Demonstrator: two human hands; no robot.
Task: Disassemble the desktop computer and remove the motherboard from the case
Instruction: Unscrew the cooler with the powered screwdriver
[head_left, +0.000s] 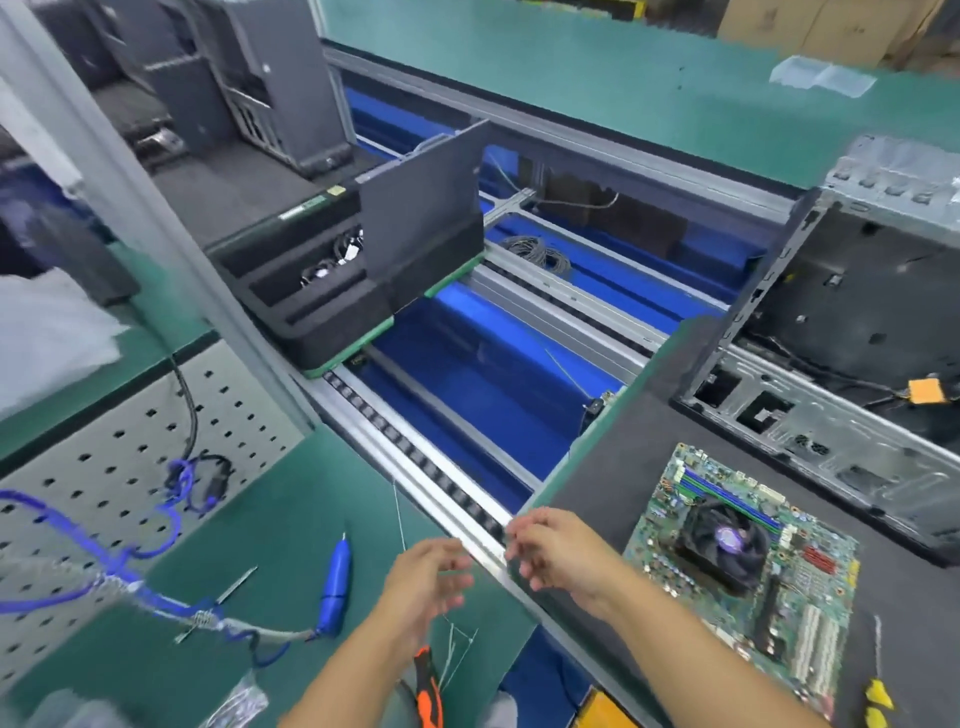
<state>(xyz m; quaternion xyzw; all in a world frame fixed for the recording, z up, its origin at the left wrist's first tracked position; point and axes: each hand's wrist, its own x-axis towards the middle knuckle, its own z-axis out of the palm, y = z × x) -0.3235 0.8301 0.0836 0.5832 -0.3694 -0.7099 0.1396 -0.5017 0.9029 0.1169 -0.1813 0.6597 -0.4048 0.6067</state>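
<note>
Motherboard (737, 561) out and lying flat on the dark mat (597, 493), fan side up, with the opened case (857, 322) just behind it. Both hands hover over the conveyor rail (415, 467): left hand (428, 582) and right hand (556, 551) face each other, fingers loose and spread, seemingly holding nothing, though motion blur makes that uncertain. Blue electric screwdriver (335, 587) rests on the green bench.
</note>
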